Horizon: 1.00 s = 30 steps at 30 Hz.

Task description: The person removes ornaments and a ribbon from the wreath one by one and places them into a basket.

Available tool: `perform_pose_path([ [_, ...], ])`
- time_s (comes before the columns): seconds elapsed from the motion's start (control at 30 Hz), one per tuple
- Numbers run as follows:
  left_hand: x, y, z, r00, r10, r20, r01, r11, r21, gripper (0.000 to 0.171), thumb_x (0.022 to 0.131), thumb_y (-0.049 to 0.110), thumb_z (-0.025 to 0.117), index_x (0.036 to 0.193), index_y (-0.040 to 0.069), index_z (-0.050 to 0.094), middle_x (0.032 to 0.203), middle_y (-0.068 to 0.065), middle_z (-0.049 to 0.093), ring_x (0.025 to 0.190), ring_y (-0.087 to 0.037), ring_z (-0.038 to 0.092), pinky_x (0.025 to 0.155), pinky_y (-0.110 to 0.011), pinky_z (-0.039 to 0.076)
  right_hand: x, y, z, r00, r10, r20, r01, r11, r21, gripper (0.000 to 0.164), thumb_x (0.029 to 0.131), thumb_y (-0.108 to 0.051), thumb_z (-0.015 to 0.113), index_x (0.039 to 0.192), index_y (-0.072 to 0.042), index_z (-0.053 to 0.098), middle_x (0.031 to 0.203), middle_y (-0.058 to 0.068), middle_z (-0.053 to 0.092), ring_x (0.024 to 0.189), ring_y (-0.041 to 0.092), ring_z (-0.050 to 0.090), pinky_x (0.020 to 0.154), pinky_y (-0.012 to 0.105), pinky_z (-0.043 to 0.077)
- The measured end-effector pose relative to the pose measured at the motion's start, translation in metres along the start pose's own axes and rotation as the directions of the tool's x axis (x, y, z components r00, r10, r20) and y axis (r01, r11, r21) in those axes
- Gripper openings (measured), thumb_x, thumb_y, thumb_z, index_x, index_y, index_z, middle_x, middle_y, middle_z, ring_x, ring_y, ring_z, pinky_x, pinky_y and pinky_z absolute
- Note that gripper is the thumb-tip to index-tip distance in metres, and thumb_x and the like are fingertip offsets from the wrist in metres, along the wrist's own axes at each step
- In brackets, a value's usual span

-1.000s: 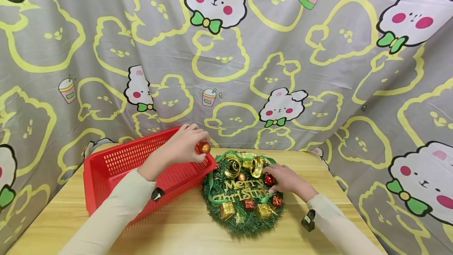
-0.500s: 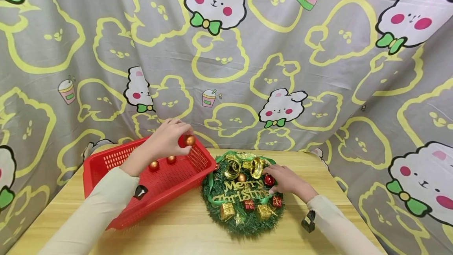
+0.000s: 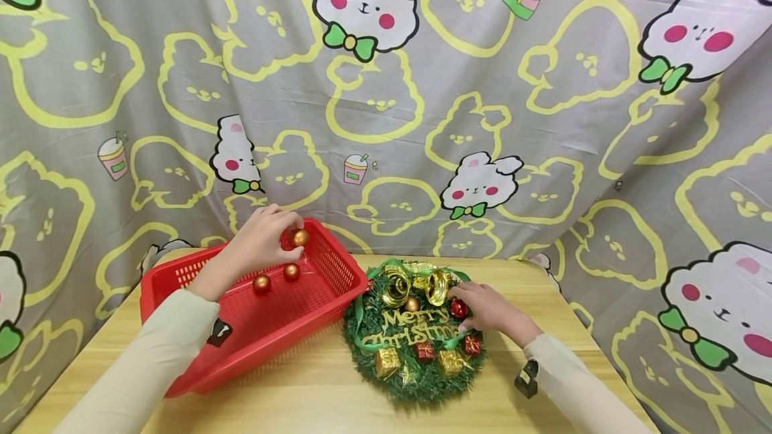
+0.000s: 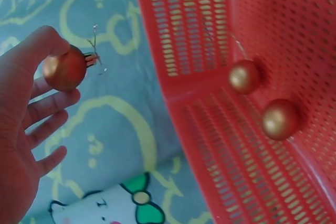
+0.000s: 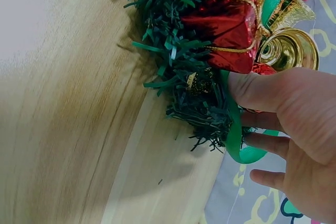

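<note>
Snugly between left fingers (image 4: 51,105), copper bauble (image 4: 65,70).

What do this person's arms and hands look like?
Long, plain cream fabric sleeves cover most of both forearms. The left hand and right hand wear no gloves. A small black device with a pale mark shows near each cuff.

Grey fabric backdrop (image 3: 386,102) (cartoon-printed, yellow and white), hanging in soft folds, pale wood-grain tabletop (image 3: 307,397)

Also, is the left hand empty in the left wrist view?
No, the left hand holds a copper-coloured ball between its thumb and fingers.
</note>
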State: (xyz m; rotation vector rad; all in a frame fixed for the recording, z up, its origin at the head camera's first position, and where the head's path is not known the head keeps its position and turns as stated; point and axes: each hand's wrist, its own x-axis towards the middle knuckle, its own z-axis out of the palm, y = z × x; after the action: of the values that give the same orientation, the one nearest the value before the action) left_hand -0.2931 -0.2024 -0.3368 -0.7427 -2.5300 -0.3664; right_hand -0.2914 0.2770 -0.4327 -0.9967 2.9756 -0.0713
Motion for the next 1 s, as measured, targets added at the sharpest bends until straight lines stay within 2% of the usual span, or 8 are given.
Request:
perform_pose_path([
  [0.2,-0.007,-0.012,0.007,1.000,-0.030,-0.004,0.030,0.999,-0.012,0.031,0.077,0.022,0.082,0.101,0.010,0.067,0.093,-0.004,0.067,0.097,-0.027,0.053,0.088,-0.049,0.042,0.000,0.000,-0.001,1.000,-0.003,0.001,0.003,1.000,-0.006,0.063,0.076,-0.031,0.088,0.130,-0.009,0.062,0.128,0.012,0.064,0.117,0.034,0.062,0.098,0.059,0.048],
  [0.47,-0.016,-0.028,0.020,0.995,-0.089,0.054,0.089,0.996,0.004,0.034,0.077,0.025,0.084,0.102,0.010,0.067,0.095,-0.005,0.069,0.098,-0.029,0.054,0.088,-0.051,0.043,0.001,0.000,-0.001,1.000,-0.004,0.005,0.004,1.000,0.005,0.063,0.077,-0.030,0.087,0.130,-0.009,0.062,0.128,0.011,0.064,0.116,0.034,0.062,0.098,0.060,0.047],
  [0.7,-0.019,-0.033,0.027,0.988,-0.126,0.088,0.128,0.992,-0.017,0.034,0.077,0.023,0.084,0.103,0.009,0.067,0.096,-0.007,0.068,0.100,-0.030,0.054,0.089,-0.052,0.042,0.001,0.001,0.000,1.000,-0.010,0.003,0.010,1.000,0.003,0.064,0.077,-0.030,0.087,0.131,-0.008,0.061,0.129,0.013,0.064,0.117,0.035,0.062,0.099,0.060,0.047],
  [0.87,-0.021,-0.038,0.035,0.986,-0.126,0.109,0.128,0.992,-0.008,0.035,0.078,0.024,0.085,0.104,0.009,0.067,0.097,-0.007,0.067,0.102,-0.031,0.053,0.089,-0.052,0.040,0.002,0.002,0.001,1.000,-0.014,-0.005,0.014,1.000,0.001,0.064,0.077,-0.030,0.087,0.131,-0.008,0.061,0.128,0.012,0.064,0.116,0.034,0.062,0.097,0.059,0.048],
  [1.0,-0.024,-0.045,0.043,0.989,-0.105,0.107,0.104,0.995,0.011,0.034,0.077,0.024,0.085,0.102,0.010,0.067,0.094,-0.005,0.068,0.098,-0.029,0.053,0.086,-0.050,0.041,0.002,0.003,0.002,1.000,-0.006,0.001,0.006,1.000,0.001,0.064,0.077,-0.031,0.087,0.131,-0.009,0.061,0.128,0.012,0.064,0.117,0.033,0.062,0.099,0.059,0.048],
])
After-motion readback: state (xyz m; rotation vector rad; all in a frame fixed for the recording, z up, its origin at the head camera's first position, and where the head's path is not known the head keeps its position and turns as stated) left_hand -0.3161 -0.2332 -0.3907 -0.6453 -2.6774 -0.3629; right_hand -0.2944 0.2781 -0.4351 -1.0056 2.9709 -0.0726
